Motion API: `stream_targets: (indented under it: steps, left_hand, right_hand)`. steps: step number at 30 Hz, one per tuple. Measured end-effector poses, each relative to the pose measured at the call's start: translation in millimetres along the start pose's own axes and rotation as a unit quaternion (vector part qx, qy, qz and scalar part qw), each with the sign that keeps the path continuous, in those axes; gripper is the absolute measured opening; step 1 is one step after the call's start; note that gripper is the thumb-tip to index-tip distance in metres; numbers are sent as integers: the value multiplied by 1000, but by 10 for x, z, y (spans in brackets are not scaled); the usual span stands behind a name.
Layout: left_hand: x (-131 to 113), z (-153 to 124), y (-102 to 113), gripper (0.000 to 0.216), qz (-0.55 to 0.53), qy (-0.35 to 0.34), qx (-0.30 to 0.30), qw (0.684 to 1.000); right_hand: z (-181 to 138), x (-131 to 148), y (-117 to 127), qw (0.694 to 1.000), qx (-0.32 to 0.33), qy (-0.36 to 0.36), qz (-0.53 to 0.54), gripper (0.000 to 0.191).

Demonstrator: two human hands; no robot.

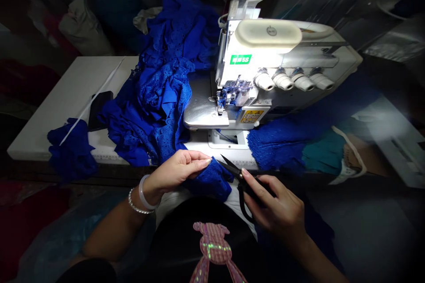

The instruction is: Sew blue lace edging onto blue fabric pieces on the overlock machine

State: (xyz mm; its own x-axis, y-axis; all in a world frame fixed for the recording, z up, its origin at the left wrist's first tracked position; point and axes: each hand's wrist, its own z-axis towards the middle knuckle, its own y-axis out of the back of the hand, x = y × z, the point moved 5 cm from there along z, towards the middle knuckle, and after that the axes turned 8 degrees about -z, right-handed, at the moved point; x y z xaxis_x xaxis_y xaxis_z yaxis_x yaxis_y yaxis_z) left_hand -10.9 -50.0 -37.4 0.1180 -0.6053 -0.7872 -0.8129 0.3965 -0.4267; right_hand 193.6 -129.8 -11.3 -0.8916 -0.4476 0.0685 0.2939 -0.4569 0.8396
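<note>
Between thumb and fingers, my left hand [186, 166] pinches the edge of a small piece of blue lace fabric [214, 181], which hangs over my lap in front of the table. My right hand [277, 201] is closed around black scissors [235, 170]. Their blades point up and left, close beside the pinched edge of the fabric; I cannot tell whether they touch it. Just beyond my hands stands a white overlock sewing machine [262, 66], its lit needle area [229, 97] facing me. Blue thread or fabric bits show around its presser foot.
A large heap of blue lace fabric [162, 93] covers the table left of the machine. Farther left lie a dark flat object [100, 110], a white strip [91, 104] and a smaller blue piece [71, 150]. More blue fabric [279, 141] and teal cloth [323, 152] lie on the right.
</note>
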Motion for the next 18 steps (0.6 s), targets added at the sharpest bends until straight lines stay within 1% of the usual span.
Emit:
stream_targets:
  steps: [2, 3, 4, 5, 6, 7, 8, 9, 10, 11, 12, 13, 14, 16, 18]
  left_hand:
    - [-5, -2, -6, 37, -6, 0, 0, 1000]
    - [-10, -1, -15, 36, -4, 0, 0, 1000]
    - [-19, 0, -29, 34, 4, -3, 1, 1000]
    - [-31, 4, -50, 31, 18, -8, 2, 1000]
    - [-45, 8, -78, 29, 37, -16, 7, 999]
    - [-64, 12, -110, 27, 61, -29, 12, 998]
    - [-87, 14, -145, 25, 88, -47, 18, 995]
    - [-112, 13, -175, 24, 114, -69, 22, 991]
    - [-132, 7, -197, 23, 137, -89, 23, 986]
    - [-144, -1, -208, 23, 153, -103, 20, 983]
    - [-143, -10, -206, 23, 161, -105, 14, 981]
    - [-126, -18, -192, 23, 159, -93, 8, 983]
    - [-97, -26, -172, 23, 149, -70, 3, 986]
    - [-34, -40, -129, 26, 122, -21, -4, 992]
    - [-6, -47, -96, 26, 93, 2, -15, 996]
  right_hand:
    - [-6, -17, -28, 998, 9, -29, 55, 45]
    - [-3, -36, -59, 993, 18, -58, 103, 47]
    - [5, -64, -105, 980, 28, -103, 167, 48]
    - [16, -95, -165, 956, 34, -159, 244, 49]
    - [28, -121, -244, 917, 41, -221, 329, 48]
    - [45, -131, -337, 865, 51, -281, 412, 47]
    - [67, -116, -439, 803, 71, -332, 490, 47]
    - [97, -76, -534, 736, 99, -368, 559, 47]
    - [134, -19, -610, 673, 131, -390, 615, 48]
    - [173, 37, -659, 621, 160, -402, 654, 49]
    - [209, 79, -683, 583, 180, -410, 678, 51]
    - [241, 101, -684, 561, 186, -418, 690, 53]
    - [267, 104, -672, 551, 181, -425, 695, 55]
    - [295, 82, -633, 556, 162, -436, 689, 57]
    - [310, 59, -599, 576, 143, -430, 680, 57]
